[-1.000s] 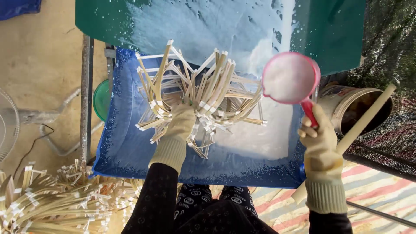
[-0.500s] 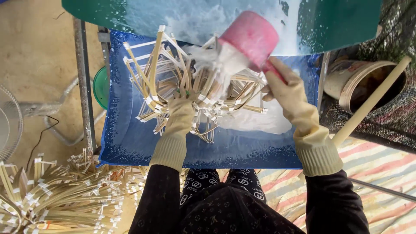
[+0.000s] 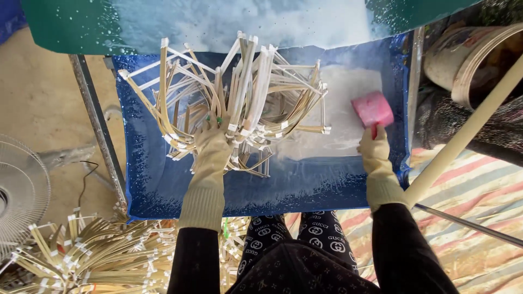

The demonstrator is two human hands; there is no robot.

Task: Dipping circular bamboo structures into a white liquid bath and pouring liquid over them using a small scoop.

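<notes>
Both hands gloved: left hand (image 3: 211, 146) and right hand (image 3: 375, 149) in pale beige rubber gloves, smooth at the fingers, with long ribbed knit-look cuffs covering the wrists. Black long sleeves above the cuffs on both arms. Dark top with a faint repeating pattern. Black trousers with small white repeated monogram print, visible between the arms.

I see no packages, labels, signs or screens around me here; nothing of that kind shows in view.
</notes>
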